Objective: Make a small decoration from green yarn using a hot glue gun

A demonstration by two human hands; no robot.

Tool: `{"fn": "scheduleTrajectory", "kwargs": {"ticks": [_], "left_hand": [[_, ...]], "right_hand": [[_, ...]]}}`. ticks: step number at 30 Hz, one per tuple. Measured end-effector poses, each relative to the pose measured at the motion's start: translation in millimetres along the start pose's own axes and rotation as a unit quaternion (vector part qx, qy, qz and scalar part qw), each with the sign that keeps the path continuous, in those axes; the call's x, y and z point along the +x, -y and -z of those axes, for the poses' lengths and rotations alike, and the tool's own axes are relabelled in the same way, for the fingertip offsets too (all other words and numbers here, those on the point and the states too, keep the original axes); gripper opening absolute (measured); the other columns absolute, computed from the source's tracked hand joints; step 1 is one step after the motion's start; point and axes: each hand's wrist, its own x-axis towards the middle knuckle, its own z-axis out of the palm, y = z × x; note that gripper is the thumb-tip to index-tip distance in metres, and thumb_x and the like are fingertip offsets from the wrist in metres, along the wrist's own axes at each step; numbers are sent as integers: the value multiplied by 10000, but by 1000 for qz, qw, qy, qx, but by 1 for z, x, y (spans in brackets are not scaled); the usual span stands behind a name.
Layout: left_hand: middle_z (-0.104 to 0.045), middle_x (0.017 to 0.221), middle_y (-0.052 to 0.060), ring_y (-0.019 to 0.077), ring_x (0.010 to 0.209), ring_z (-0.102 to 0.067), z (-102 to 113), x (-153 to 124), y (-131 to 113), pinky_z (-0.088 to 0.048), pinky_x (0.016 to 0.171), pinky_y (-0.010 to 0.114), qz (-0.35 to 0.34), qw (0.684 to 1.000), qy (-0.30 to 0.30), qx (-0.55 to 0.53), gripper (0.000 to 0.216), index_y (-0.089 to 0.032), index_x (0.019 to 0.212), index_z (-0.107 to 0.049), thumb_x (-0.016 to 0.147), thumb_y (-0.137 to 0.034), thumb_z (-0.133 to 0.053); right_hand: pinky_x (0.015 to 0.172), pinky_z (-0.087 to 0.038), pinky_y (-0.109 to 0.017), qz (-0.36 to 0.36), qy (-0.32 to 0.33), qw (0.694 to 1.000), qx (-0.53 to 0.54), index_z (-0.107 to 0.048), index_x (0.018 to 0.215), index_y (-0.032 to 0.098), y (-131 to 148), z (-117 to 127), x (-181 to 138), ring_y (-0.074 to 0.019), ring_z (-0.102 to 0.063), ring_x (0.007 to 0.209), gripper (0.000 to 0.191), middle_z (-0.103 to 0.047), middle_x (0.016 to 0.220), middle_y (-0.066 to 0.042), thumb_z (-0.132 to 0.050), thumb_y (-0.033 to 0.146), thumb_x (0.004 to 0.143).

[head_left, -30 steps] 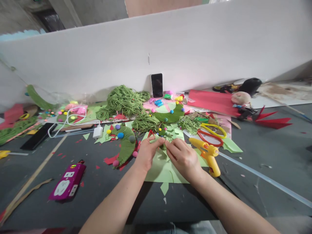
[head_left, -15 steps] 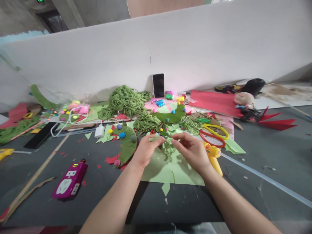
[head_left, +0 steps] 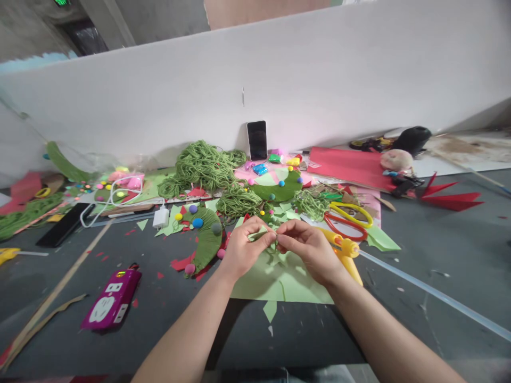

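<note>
Your hands, apart 0.5 seconds ago, now meet at the fingertips, suggesting close work at 1 spot. Your left hand [head_left: 244, 247] pinches the pale green paper piece [head_left: 258, 234] above the near green sheet [head_left: 305, 290]; your right hand [head_left: 309, 251] is pinched narrow beside it, its contents unclear.

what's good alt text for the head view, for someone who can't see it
A person's left hand and right hand meet above pale green paper, the left holding a small green scrap. Behind them are a green yarn heap and an upright phone; a yellow glue gun lies right, a green crescent with colourful balls left.
</note>
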Motion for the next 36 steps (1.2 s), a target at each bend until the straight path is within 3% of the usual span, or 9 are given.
{"fn": "scheduleTrajectory", "kwargs": {"ticks": [18,23,28,32,36], "left_hand": [[-584,783,39,178,776,-555,11,4,-1,-415,727,299,-24,998,59,21,137,-211,732,-733,770,-328,-672],[-576,764,30,167,768,-552,4,3,2,-418,741,302,13,995,55,-85,152,-187,691,-699,767,-317,-675],[-547,698,-6,137,631,-527,-7,0,6,-429,609,284,91,962,3,-256,165,-183,704,-635,746,-335,-683],[-520,658,-19,117,625,-480,-10,1,8,-396,605,260,117,951,-32,-284,191,-165,673,-607,726,-326,-695],[-510,619,-22,110,614,-460,-9,1,3,-378,611,252,150,935,-22,-322,222,-151,616,-591,704,-323,-702]], "right_hand": [[578,-453,-236,-25,51,998,-11,-626,732,166,7,2,-1,-87,-539,580,214,-603,661,24,-768,323,697],[602,-472,-247,-26,47,999,5,-623,771,171,6,1,-1,-94,-557,595,230,-610,670,22,-755,349,710],[533,-438,-226,-20,37,999,-6,-620,871,174,4,-3,-3,-90,-551,571,275,-612,693,21,-751,357,711],[493,-405,-220,-34,35,998,-28,-601,843,167,2,-7,-3,-78,-511,519,278,-583,648,31,-726,388,729],[488,-396,-227,-13,26,996,-82,-602,765,168,1,-6,-1,-80,-478,503,259,-547,599,39,-693,410,750]]}}
